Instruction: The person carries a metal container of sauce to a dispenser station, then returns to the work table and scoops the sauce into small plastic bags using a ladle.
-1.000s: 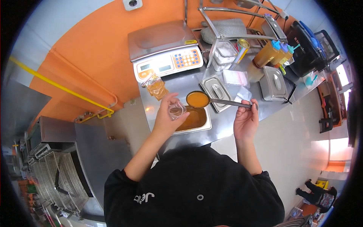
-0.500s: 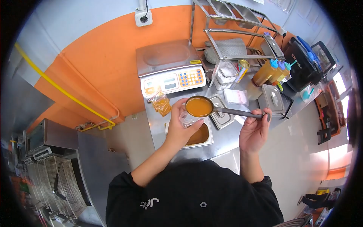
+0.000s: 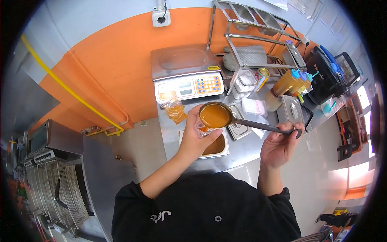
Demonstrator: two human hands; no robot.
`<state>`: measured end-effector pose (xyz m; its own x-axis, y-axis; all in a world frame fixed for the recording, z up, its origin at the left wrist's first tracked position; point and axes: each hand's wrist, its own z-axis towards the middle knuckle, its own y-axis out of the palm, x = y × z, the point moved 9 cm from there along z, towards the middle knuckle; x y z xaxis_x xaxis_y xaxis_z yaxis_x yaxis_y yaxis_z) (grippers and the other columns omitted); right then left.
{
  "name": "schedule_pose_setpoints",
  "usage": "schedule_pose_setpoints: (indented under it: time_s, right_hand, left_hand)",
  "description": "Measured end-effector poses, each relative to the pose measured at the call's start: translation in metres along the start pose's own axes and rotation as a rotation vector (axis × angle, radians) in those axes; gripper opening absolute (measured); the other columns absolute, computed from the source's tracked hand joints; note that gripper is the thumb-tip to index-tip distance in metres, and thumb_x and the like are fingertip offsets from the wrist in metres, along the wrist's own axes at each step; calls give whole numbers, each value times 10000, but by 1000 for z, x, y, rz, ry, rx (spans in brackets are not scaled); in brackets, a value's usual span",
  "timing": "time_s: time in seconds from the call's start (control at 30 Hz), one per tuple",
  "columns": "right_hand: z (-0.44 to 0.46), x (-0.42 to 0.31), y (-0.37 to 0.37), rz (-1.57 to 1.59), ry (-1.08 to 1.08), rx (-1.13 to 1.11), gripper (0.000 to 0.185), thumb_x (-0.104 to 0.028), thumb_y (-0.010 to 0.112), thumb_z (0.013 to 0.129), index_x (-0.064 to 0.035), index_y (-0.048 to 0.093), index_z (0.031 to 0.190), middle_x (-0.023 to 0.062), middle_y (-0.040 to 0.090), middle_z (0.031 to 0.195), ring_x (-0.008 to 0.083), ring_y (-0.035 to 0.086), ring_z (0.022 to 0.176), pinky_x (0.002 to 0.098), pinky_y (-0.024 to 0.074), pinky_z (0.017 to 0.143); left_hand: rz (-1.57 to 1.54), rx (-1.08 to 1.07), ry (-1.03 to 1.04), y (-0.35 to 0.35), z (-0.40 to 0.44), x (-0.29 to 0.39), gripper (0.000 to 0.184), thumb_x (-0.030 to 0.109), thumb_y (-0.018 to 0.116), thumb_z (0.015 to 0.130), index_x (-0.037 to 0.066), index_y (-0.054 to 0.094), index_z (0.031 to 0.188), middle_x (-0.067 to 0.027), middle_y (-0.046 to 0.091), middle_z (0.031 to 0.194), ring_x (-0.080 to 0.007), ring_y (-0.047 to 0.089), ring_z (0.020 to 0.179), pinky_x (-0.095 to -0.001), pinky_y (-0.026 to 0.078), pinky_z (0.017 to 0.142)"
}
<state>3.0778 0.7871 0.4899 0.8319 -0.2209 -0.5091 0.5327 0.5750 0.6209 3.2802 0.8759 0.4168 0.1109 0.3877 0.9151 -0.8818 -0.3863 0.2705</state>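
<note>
A black ladle (image 3: 262,126) full of brown-orange sauce (image 3: 215,116) is pinched near the end of its handle by my right hand (image 3: 278,144). Its bowl tips toward my left hand (image 3: 192,135), whose fingers are closed round a small clear plastic bag (image 3: 199,127) under the bowl's left edge. Some orange sauce shows in the bag; the bowl hides part of its mouth. Below them on the steel counter stands a rectangular metal pan (image 3: 226,148) with more of this sauce, partly covered by my left hand. Filled sauce bags (image 3: 175,113) lie just left of it.
A digital scale (image 3: 189,86) stands behind the filled bags. A metal lid (image 3: 240,131), a stack of clear bags (image 3: 254,107), plastic tubs (image 3: 245,82) and sauce bottles (image 3: 288,82) lie to the right. A steel rack (image 3: 252,64) rises at the back.
The ladle's bowl has tilted to the left over the bag, and sauce now shows in the bag. My right hand has moved slightly right and down. The whole view has shifted a little.
</note>
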Motion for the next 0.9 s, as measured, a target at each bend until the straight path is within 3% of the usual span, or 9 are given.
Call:
schedule_pose_setpoints:
  time_s: [0.37, 0.47, 0.57, 0.63, 0.73, 0.9]
  right_hand:
    - [-3, -24, 21, -70, -138, -211, 183, -237, 346, 962, -98, 334, 1081, 200, 534, 862, 237, 575, 645, 299, 540, 573]
    - [-4, -32, 38, -148, -203, -332, 162, -204, 366, 959, -76, 348, 1055, 167, 542, 852, 185, 549, 681, 258, 512, 540]
    - [-10, -44, 46, -219, -284, -393, 146, -197, 369, 956, -81, 337, 1038, 172, 560, 840, 191, 537, 593, 262, 504, 514]
    - [-14, -46, 50, -339, -274, -425, 97, -237, 336, 962, -143, 320, 982, 170, 582, 751, 240, 580, 564, 307, 528, 495]
    - [-21, -53, 59, -478, -370, -505, 67, -195, 339, 960, -135, 310, 966, 165, 601, 725, 255, 582, 513, 301, 510, 459]
    - [-24, -51, 68, -417, -390, -656, 128, -217, 381, 952, -117, 326, 1010, 184, 585, 873, 236, 553, 591, 284, 490, 481]
  left_hand:
    - [-22, -8, -30, 2, -5, 10, 643, 82, 681, 757, 40, 276, 1254, -100, 472, 1200, -184, 461, 1129, -334, 341, 955]
    - [-22, -6, -50, 2, -8, 8, 646, 91, 680, 759, 42, 274, 1260, -100, 475, 1199, -182, 462, 1125, -330, 340, 950]
    - [-35, -3, -48, 4, -10, 11, 646, 106, 679, 764, 44, 274, 1264, -99, 481, 1194, -182, 463, 1123, -330, 341, 944]
    - [-58, -3, -22, 5, -10, 13, 645, 114, 678, 766, 46, 275, 1265, -97, 482, 1193, -182, 462, 1122, -333, 342, 941]
    - [-62, -7, -2, 4, -11, 13, 651, 137, 685, 764, 45, 277, 1263, -98, 477, 1197, -187, 457, 1120, -341, 338, 946]
    - [-28, 28, 6, 4, -12, 11, 653, 180, 693, 762, 54, 289, 1259, -96, 474, 1200, -198, 448, 1119, -347, 330, 958]
